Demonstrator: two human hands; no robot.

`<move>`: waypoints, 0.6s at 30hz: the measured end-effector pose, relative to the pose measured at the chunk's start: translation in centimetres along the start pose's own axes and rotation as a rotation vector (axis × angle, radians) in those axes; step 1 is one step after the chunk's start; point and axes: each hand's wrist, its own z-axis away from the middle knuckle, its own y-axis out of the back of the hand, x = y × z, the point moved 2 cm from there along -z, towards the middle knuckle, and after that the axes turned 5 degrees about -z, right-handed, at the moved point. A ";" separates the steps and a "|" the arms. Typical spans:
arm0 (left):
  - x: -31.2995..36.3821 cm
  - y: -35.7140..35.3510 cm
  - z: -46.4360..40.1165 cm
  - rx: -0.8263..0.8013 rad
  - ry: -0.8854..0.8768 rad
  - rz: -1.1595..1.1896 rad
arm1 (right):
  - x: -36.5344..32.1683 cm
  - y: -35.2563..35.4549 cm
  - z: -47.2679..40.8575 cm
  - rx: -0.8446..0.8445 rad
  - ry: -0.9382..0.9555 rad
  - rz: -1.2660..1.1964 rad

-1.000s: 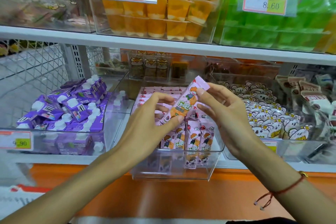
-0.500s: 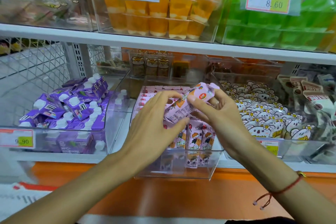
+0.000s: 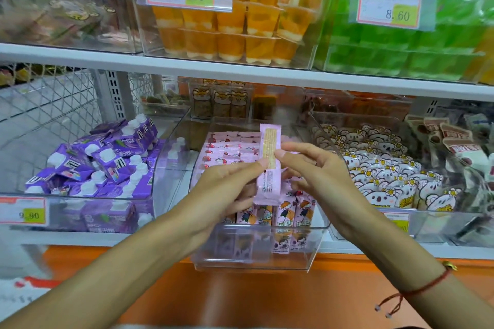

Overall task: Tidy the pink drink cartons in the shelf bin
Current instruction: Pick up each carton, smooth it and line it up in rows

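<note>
I hold one pink drink carton (image 3: 268,168) upright between both hands, its narrow side with the straw facing me, above the clear shelf bin (image 3: 256,259). My left hand (image 3: 227,192) pinches its left edge and my right hand (image 3: 318,176) pinches its right edge. Inside the bin, more pink cartons (image 3: 230,151) lie in rows at the back, and a few stand upright at the front (image 3: 294,211) with their cartoon faces outward. My hands hide the middle of the bin.
A bin of purple cartons (image 3: 107,163) stands to the left, a bin of white bear-print packs (image 3: 387,168) to the right. The white shelf (image 3: 240,72) above carries orange jelly cups (image 3: 235,24) and green packs (image 3: 414,48). An orange ledge (image 3: 240,294) runs below.
The carton was tilted with its cartoon front showing; both hands have turned it upright so its narrow straw side faces me. The view has shifted slightly closer.
</note>
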 end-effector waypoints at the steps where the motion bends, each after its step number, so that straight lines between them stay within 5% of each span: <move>1: 0.0 0.1 0.0 -0.003 0.001 -0.008 | 0.1 0.0 -0.1 -0.009 -0.010 -0.010; 8: 1.1 0.4 0.0 0.150 -0.392 -0.289 | -0.4 -0.5 0.3 -0.129 0.120 -0.024; 18: 0.4 0.4 0.2 0.455 -0.533 -0.717 | 0.0 -1.3 0.6 0.044 0.113 -0.084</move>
